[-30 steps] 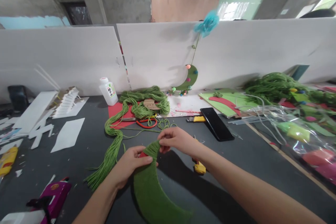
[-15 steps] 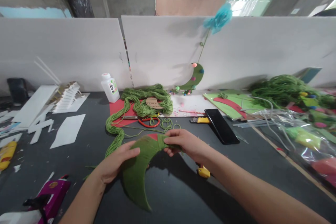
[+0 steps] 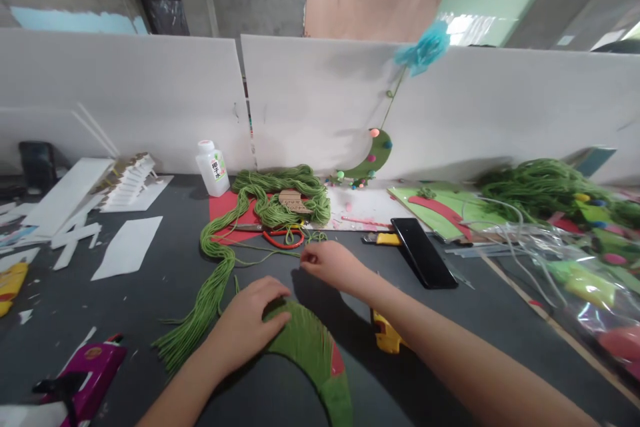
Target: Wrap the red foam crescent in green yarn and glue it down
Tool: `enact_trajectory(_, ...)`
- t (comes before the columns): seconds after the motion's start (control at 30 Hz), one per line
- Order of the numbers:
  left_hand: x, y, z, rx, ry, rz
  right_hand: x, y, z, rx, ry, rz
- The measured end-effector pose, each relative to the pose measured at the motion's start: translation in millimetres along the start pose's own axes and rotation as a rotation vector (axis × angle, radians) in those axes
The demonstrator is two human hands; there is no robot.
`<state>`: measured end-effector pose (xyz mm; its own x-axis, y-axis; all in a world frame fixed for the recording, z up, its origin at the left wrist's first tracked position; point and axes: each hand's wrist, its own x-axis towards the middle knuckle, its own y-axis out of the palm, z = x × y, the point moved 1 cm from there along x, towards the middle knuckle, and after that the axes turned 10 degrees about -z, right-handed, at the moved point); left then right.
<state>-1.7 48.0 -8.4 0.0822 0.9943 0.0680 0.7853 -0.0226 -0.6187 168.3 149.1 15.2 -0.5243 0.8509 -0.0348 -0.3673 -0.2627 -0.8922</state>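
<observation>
A crescent (image 3: 305, 333) wrapped in green yarn, with a red patch showing near its right end, is low over the dark table. My left hand (image 3: 253, 320) grips its upper left part between thumb and fingers. Away from the crescent, my right hand (image 3: 330, 263) is above the table with its fingers curled together; whatever they may pinch is hidden. Just beyond it lie red-handled scissors (image 3: 284, 238), partly under yarn. A green yarn skein (image 3: 250, 180) with a cardboard label spreads behind them, its cut strands (image 3: 195, 320) trailing toward my left forearm.
A phone (image 3: 425, 253) and a yellow cutter (image 3: 385, 239) lie to the right. Another yellow tool (image 3: 385, 337) is partly behind my right forearm. A white bottle (image 3: 213, 168) stands at the back. At left is a purple tool (image 3: 93, 373). A decorated crescent (image 3: 373, 157) leans on the partition.
My right hand has let go of the crescent and moved slightly away from it. The crescent has turned in my left hand, its red patch now lower right. The view has shifted slightly.
</observation>
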Motion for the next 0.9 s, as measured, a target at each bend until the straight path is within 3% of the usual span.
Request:
enact_trajectory(0.27,10.9,-17.9,31.6,0.253,-0.091,-0.382,51.5,58.3,51.2,-0.02,-0.357,-0.106)
enact_trajectory(0.43,18.1,-33.1,51.0,0.404,-0.124,-0.642,56.8,58.4,70.6,0.185,-0.374,-0.173)
enact_trajectory(0.53,21.2,-33.6,60.5,0.488,-0.14,-0.655,52.2,35.4,76.8,0.37,-0.331,-0.169)
enact_trajectory(0.67,22.6,-34.5,68.4,0.566,-0.194,-0.612,53.1,-18.6,67.9,0.583,-0.211,-0.292)
enact_trajectory(0.9,20.2,-43.2,71.0,0.607,-0.256,-0.601,51.5,-150.5,-1.4,0.931,-0.009,-0.837)
